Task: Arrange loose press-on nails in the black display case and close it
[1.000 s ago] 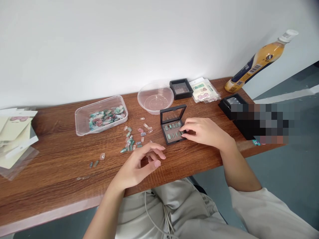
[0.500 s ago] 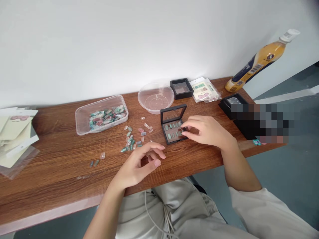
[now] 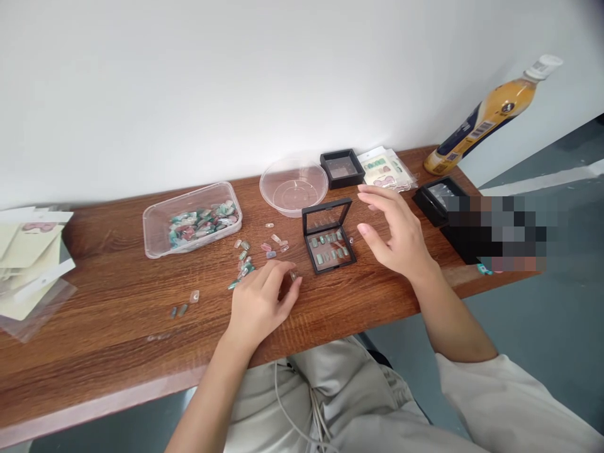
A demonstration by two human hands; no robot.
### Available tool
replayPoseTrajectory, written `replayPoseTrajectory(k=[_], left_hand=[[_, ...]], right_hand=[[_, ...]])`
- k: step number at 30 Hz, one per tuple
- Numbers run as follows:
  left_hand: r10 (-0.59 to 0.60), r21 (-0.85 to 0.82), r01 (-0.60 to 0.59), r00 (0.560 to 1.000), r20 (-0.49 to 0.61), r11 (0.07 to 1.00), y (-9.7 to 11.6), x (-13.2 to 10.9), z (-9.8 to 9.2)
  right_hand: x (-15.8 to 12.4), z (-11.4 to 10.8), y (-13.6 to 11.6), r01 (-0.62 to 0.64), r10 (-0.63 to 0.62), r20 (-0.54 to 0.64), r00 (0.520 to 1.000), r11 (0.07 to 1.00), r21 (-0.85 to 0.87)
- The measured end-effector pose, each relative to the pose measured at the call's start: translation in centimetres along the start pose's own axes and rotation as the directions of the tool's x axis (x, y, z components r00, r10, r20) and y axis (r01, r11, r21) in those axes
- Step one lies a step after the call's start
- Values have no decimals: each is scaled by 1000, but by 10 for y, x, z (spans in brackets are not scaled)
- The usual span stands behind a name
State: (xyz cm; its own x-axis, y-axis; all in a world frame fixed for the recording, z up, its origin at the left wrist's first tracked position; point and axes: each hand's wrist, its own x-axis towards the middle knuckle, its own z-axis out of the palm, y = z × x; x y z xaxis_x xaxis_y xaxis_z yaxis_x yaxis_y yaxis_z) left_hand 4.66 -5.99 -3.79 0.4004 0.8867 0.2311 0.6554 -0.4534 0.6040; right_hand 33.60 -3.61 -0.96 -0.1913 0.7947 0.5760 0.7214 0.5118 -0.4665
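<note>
My left hand is low over the table, thumb and forefinger closed around a small clear press-on nail. More loose press-on nails, green, pink and clear, are scattered beside and beyond that hand. To its right stands an open black case with a raised transparent lid. Two rows of greenish press-on nails lie inside it. Just right of the case my right hand is raised, thumb and fingers apart, with nothing in it.
A clear plastic tub holds many mixed nails. Behind the case are a round clear lid-like dish, another black case and packaged cards. A yellow bottle leans at the right. More cards lie far left.
My right hand has drawn back from the case and opened. My left hand has lowered and closed its fingertips on the clear press-on nail near the case.
</note>
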Motion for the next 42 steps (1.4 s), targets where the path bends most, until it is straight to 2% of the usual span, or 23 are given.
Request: replayPoseTrajectory(k=[3,8,15,21,29,39,42], left_hand=[[62,65,-62,998,-8,996,-3,2,2],[178,247,-178,984,21,953,-4,5,4],[234,478,-181,971,-52,859,1,8,19],[223,505,-157,972,-73,848,2,9,22],[201,455,-157,978,-50,876,-1,6,22],[79,356,-69,997,-13,932,-5,5,17],[83,347,-80,997,5,934,-6,6,17]], right_hand=[[2,1,-1,-6,6,73,997,1000,-10],[5,4,-3,65,-55,228,972,997,-39],[4,10,-5,111,-77,264,961,987,-114],[4,10,-8,110,-77,241,968,986,-124],[1,13,-11,158,-136,205,969,983,-94],[-5,12,-7,138,-138,9,990,990,43],[-6,12,-6,118,-118,-2,993,992,51]])
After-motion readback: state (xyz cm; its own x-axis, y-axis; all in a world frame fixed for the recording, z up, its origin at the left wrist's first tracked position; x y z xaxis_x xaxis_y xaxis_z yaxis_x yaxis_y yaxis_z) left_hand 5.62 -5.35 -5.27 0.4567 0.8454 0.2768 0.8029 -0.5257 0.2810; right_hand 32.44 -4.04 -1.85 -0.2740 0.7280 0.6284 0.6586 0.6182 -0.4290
